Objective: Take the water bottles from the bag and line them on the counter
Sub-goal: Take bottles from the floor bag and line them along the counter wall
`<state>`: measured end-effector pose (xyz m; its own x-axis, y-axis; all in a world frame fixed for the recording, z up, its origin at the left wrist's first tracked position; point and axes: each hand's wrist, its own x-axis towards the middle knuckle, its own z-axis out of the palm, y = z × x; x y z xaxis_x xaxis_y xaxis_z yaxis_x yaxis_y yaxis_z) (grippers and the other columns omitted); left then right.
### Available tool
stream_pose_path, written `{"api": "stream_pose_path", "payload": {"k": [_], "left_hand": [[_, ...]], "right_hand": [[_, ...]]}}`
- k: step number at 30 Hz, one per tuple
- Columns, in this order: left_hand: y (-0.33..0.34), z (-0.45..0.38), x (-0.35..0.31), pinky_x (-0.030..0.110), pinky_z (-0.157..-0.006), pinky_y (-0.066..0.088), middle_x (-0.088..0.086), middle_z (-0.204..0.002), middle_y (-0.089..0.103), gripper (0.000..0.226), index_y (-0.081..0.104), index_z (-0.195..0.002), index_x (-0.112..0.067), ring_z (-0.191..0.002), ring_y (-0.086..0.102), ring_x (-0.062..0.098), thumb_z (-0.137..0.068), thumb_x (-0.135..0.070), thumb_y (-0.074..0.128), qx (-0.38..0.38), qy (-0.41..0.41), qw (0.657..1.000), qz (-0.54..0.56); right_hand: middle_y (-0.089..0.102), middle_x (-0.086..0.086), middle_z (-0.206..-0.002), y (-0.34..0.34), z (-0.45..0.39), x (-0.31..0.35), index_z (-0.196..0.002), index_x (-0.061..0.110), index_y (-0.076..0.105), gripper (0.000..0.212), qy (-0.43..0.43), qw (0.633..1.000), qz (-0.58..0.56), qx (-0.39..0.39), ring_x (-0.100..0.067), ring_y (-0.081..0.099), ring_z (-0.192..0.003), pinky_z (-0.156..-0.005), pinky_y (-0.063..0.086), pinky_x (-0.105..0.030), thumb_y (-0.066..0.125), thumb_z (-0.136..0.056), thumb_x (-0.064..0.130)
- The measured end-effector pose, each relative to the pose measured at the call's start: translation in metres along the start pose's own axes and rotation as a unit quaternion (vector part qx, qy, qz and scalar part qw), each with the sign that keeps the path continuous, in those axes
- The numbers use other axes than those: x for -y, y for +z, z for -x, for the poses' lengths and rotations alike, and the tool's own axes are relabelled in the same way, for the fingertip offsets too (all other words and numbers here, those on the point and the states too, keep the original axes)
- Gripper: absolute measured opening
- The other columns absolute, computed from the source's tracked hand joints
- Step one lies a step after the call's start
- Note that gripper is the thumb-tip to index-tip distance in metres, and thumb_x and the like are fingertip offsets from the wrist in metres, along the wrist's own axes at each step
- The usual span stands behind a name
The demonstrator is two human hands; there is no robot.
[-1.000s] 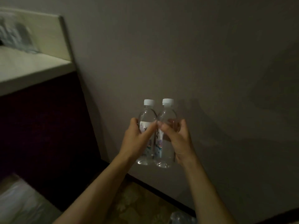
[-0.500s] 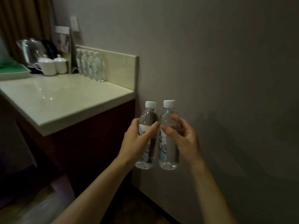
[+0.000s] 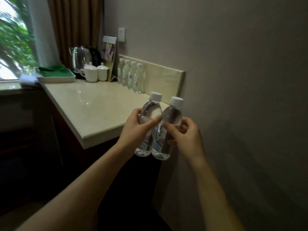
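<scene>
The pale, glossy tabletop (image 3: 93, 104) stretched away to the left of and beyond the two grips. Four water bottles (image 3: 130, 75) stood in a touching row against its backsplash, beyond the left grip. Farther left of that row sat a propped card (image 3: 109, 52), two lidded white cups (image 3: 95, 72), a kettle (image 3: 78, 58) and a tray (image 3: 55, 79) with green cloth.

I am standing in what is looking like a hotel room. A pale stone tabletop (image 3: 93, 104) is carrying guest amenities: an electric kettle (image 3: 80, 60), two lidded white cups (image 3: 95, 72), a tray (image 3: 55, 77) with green cloth, a standing card (image 3: 109, 50) and a row of four complimentary water bottles (image 3: 130, 75) lining the backsplash. Brown curtains (image 3: 75, 22) are hanging beside a window (image 3: 15, 39).
</scene>
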<state>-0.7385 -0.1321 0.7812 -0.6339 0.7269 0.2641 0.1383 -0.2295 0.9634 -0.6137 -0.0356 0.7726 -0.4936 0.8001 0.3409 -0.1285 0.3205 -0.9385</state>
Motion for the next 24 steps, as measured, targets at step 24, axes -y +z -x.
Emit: {"api": "stream_pose_path", "payload": {"k": [24], "left_hand": [[-0.073,-0.214,0.056,0.019,-0.074,0.052,-0.005,-0.118,0.065,0.047,0.046,-0.13,-0.026,-0.105,0.065,0.005,-0.089,-0.029,0.069,0.022,-0.012,0.999,0.047]], "right_hand": [[0.063,-0.001,-0.107,0.128,-0.2,-0.061,-0.112,0.019,0.045,0.053,-0.034,0.991,0.125,-0.023,-0.014,0.064,-0.095,-0.078,0.056,-0.032,0.078,-0.076,0.041]]}}
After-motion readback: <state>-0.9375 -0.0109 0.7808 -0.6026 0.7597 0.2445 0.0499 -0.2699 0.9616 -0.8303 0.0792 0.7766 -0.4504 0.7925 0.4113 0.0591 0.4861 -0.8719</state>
